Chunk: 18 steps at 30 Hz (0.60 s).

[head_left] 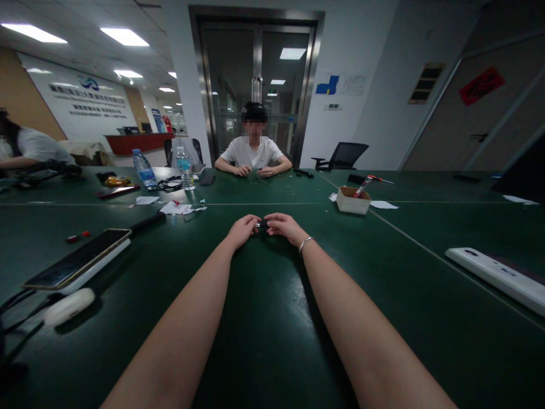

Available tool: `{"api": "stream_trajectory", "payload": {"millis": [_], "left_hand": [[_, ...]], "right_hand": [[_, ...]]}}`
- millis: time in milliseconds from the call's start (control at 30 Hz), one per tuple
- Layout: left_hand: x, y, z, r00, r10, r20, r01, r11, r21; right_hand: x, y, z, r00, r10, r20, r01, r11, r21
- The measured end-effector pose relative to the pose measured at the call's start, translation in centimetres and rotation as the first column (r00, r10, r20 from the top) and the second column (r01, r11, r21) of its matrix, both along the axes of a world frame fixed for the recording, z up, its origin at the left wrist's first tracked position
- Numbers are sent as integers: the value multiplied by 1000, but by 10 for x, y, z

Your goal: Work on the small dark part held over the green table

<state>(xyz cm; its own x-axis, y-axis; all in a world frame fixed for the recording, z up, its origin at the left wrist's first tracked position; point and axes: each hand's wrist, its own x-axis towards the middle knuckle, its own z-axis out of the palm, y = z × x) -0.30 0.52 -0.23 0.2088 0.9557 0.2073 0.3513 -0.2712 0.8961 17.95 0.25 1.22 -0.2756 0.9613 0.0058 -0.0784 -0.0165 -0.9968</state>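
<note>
Both my hands meet over the green table (259,295), straight ahead of me. Between them is a small black object with a shiny metal end (263,224), too small to name for certain. The fingers of my left hand (244,230) are closed at its metal end. My right hand (287,228), with a silvery bracelet (305,243) at the wrist, pinches the black part from the other side. Fingertips hide some of the object, and it is held low, close to the tabletop.
To the left lie a phone (80,258) on a white block, a white rounded device (69,307) and cables. Bottles (184,169) and paper scraps (176,208) are farther back. A small box (353,200) and a white power strip (498,275) are right. Someone (254,150) sits opposite.
</note>
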Motion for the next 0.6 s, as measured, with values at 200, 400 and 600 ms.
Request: {"api": "stream_trajectory", "payload": {"millis": [200, 400, 600], "left_hand": [[-1, 1, -1, 1000, 0, 1, 0, 1000, 3], [-1, -1, -1, 1000, 6, -25, -5, 1000, 22], [0, -4, 3, 999, 6, -34, -6, 1000, 8]], "right_hand": [[0, 0, 0, 1000, -1, -4, 1, 1000, 5], [0, -2, 2, 1000, -4, -1, 4, 1000, 4], [0, -2, 2, 1000, -8, 6, 8, 1000, 1]]}}
